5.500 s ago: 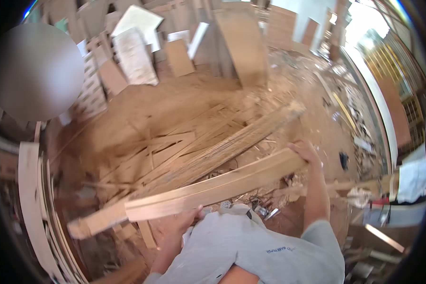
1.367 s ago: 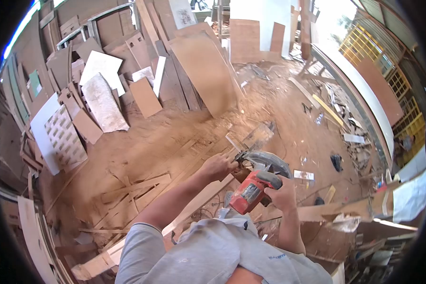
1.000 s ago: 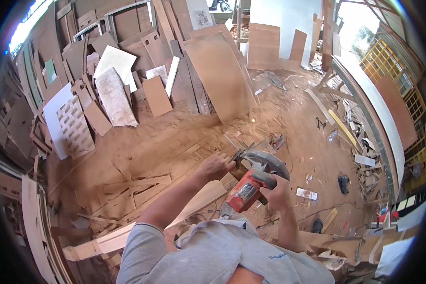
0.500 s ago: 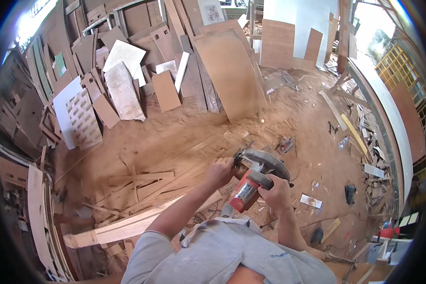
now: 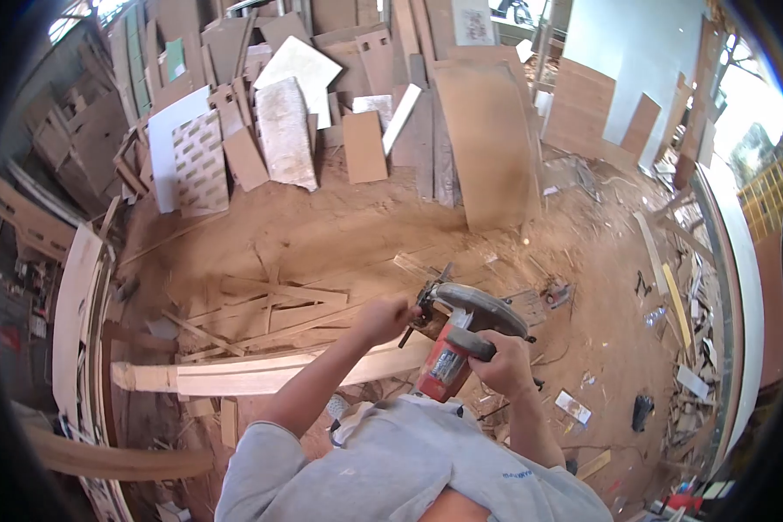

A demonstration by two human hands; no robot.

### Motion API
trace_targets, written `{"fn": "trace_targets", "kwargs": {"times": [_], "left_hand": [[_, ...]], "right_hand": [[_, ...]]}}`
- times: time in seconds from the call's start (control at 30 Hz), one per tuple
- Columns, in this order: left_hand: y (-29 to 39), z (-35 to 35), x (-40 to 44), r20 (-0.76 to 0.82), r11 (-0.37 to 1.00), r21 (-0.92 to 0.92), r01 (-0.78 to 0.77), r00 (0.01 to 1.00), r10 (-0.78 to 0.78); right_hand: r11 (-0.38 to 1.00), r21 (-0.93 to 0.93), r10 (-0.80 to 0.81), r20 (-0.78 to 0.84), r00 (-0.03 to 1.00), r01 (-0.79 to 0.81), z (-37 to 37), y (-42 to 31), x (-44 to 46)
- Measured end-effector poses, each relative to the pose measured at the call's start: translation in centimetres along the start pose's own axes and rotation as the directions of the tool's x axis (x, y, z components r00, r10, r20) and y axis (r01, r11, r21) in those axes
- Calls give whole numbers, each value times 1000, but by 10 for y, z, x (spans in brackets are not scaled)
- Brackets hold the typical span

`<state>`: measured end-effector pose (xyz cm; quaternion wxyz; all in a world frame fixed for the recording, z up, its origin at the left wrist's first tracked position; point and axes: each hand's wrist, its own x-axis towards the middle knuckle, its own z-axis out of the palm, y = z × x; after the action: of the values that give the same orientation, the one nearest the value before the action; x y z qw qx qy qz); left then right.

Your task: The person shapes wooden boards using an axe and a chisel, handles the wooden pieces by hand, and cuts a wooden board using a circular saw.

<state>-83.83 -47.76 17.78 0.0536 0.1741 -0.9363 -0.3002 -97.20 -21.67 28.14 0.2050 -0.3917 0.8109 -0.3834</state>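
A red power saw (image 5: 445, 364) with a large round blade guard (image 5: 483, 306) is in front of my chest. My right hand (image 5: 502, 361) is wrapped round its black rear handle. My left hand (image 5: 386, 320) is closed at the black front fittings of the saw; what exactly its fingers grip is too small to make out. Beneath my left forearm lies a long pale wooden beam (image 5: 244, 378), running from the left towards the saw. The saw hides the beam's right end.
Boards and panels (image 5: 483, 139) lean along the far side. Loose wooden strips (image 5: 296, 294) lie beyond the beam. Long planks (image 5: 76, 317) stand on the left. Offcuts and a yellow strip (image 5: 677, 304) lie on the right, near a long white panel (image 5: 739, 304).
Earlier my hands were on the wooden beam; now they are at the saw. Over the last second the view has turned right, and my left hand has shifted slightly at the saw's front.
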Motion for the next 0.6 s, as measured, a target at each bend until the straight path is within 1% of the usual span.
{"fn": "trace_targets", "kwargs": {"times": [0.03,0.07,0.1,0.13,0.2,0.27,0.3,0.33,0.37,0.4,0.43,0.5,0.6], "left_hand": [[-16,-7,-9,-157,995,-86,54,985,-67],[-30,-13,-18,-305,980,-177,95,941,-146],[-43,-22,-19,-394,980,-142,137,901,-183],[-58,-31,-18,-486,998,-44,33,872,-50],[-89,-46,-19,-617,972,196,-130,755,225],[-123,-52,-31,-454,977,202,64,890,36],[-131,-59,-41,-362,965,208,159,929,-75],[-144,-69,-52,-231,970,44,239,947,-223],[-155,-87,-62,-77,939,-111,325,939,-334],[-166,-101,-74,92,874,-253,415,910,-405],[-177,-109,-90,69,878,-248,409,912,-405],[-207,-126,-126,30,890,-229,394,917,-398],[-239,-166,-175,55,852,-311,421,903,-426]], "right_hand": [[999,-5,-31,24,999,31,9,-6,5],[998,-9,-63,53,997,63,18,-11,8],[995,-15,-96,85,992,97,27,-17,10],[991,-36,-120,118,986,125,37,-26,13],[977,-76,-182,190,965,200,57,-44,17],[962,-60,-238,281,930,265,80,-63,18],[955,-51,-259,327,909,291,90,-70,17],[945,-30,-296,352,888,327,101,-78,15],[933,-8,-332,371,867,361,116,-87,13],[920,14,-365,387,846,391,128,-97,12],[890,34,-430,393,813,454,140,-112,10],[869,20,-442,482,757,495,163,-134,4],[837,16,-454,577,679,547,197,-160,-5]]}}
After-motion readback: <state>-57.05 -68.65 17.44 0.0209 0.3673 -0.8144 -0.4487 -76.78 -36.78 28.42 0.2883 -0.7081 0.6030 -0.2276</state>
